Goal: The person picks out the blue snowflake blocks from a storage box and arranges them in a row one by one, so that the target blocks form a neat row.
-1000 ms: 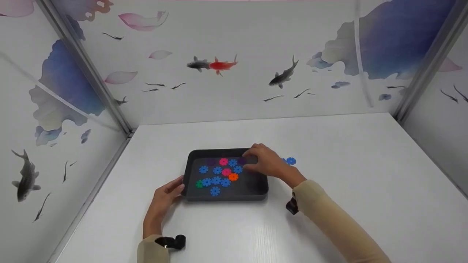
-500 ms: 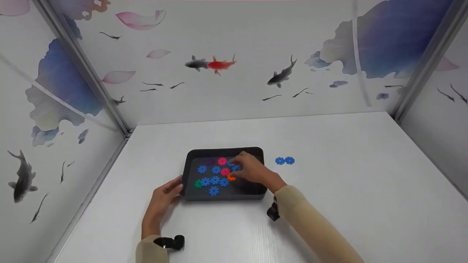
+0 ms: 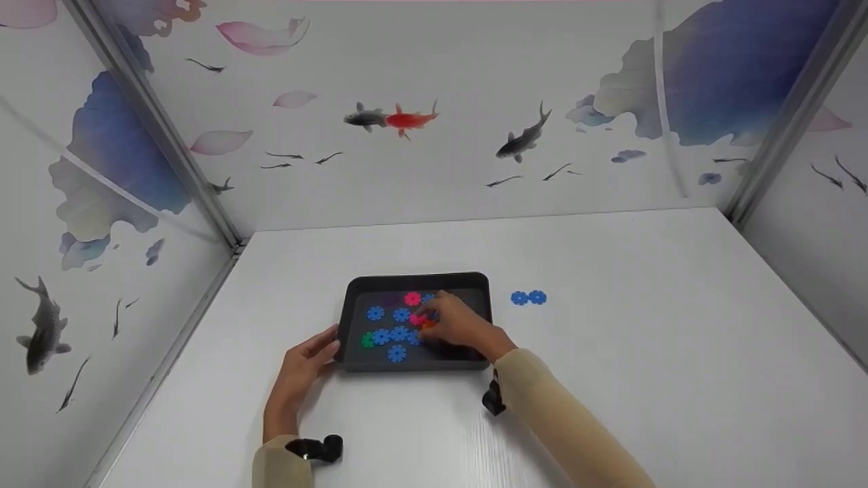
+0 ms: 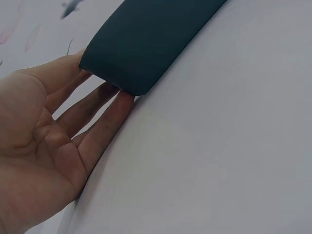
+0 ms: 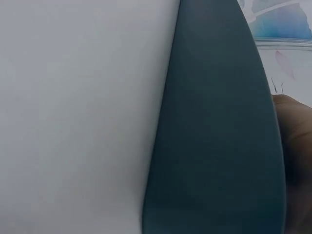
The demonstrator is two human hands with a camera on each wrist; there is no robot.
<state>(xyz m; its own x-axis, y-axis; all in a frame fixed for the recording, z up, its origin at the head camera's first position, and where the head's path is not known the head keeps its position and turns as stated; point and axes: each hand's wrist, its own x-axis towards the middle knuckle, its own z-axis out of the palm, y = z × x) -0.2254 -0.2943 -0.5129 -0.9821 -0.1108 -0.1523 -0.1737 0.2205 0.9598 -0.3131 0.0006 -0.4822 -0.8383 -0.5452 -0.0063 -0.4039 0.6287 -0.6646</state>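
A dark grey rectangular tray (image 3: 415,366) holds several flower-shaped plastic discs, among them a blue disc (image 3: 397,353), a green disc (image 3: 368,340) and a pink disc (image 3: 412,298). My left hand (image 3: 302,369) grips the tray's left end; in the left wrist view its thumb is at the rim and its fingers reach the lower edge. My right hand (image 3: 461,324) is inside the tray, thumb and forefinger around an orange disc (image 3: 428,324) that they partly cover. I cannot tell whether they pinch it. In the right wrist view the tray wall (image 5: 219,122) hides the fingers.
Two joined blue discs (image 3: 528,297) lie on the white table (image 3: 624,325), right of the tray. White panels with painted fish and petals (image 3: 291,196) stand behind and at both sides. A black wrist camera (image 3: 325,448) sits on each sleeve.
My right hand has moved left and toward me, from the tray's far right corner to the discs around the orange one. The two joined blue discs came into full view. The left hand stays put.
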